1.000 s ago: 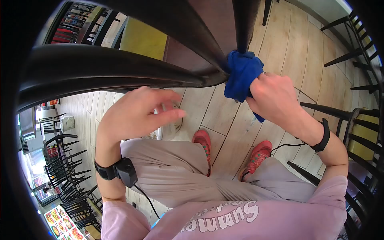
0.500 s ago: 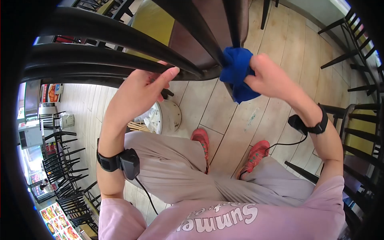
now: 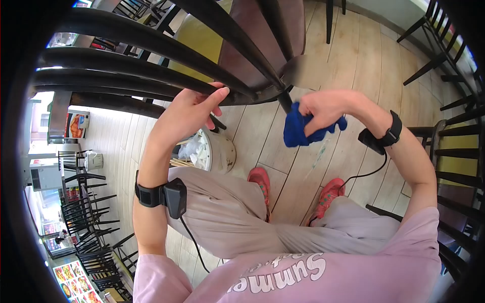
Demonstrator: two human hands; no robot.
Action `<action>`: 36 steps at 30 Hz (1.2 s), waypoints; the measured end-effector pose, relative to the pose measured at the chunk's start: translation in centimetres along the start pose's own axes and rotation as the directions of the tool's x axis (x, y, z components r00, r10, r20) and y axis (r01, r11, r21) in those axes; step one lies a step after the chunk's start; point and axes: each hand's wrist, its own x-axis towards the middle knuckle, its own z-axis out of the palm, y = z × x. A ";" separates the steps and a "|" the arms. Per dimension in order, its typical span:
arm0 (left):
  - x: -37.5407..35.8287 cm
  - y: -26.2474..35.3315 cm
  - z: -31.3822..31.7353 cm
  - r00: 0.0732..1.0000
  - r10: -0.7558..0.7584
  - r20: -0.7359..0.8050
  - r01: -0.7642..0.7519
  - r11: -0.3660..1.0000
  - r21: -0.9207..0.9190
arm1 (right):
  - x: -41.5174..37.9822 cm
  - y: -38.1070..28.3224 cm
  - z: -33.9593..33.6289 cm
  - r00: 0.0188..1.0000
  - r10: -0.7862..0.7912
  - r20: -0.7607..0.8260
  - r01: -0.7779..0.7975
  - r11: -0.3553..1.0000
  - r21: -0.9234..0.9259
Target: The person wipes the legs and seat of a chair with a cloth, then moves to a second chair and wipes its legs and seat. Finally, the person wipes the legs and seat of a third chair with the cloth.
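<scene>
A black chair with a spindle back [image 3: 151, 43] and a brown seat [image 3: 262, 30] fills the upper part of the view. My left hand [image 3: 194, 108] is at the lower end of its spindles, thumb along a spindle and the other fingers partly hidden behind it, closed on the chair. My right hand [image 3: 323, 112] grips a bunched blue cloth [image 3: 300, 132], which is against the chair leg [image 3: 285, 101] below the seat's corner.
A white bin [image 3: 220, 150] with litter and sticks stands on the floor below my left hand. More black chairs are at the right [image 3: 459, 152] and far left [image 3: 93, 230]. My red shoes [image 3: 328, 199] are on the tiled floor [image 3: 283, 164].
My right hand and the blue cloth have moved down from the seat's corner spindle to the leg below. My left hand stays on the spindles. The view has shifted slightly.
</scene>
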 end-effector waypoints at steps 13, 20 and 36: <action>0.3 -1.2 -0.3 1.000 -0.003 0.029 0.002 1.000 0.022 | -2.7 3.5 1.3 0.716 -0.068 -0.695 0.505 0.737 0.448; 0.3 -1.2 -0.5 0.999 0.004 0.050 -0.007 0.998 0.063 | -1.7 1.8 2.3 0.470 -0.173 -0.866 0.459 0.885 0.072; 0.0 -1.1 -0.4 0.999 -0.012 0.032 0.013 1.000 -0.007 | -1.8 2.4 3.1 0.506 -0.261 -0.822 0.117 0.965 -0.235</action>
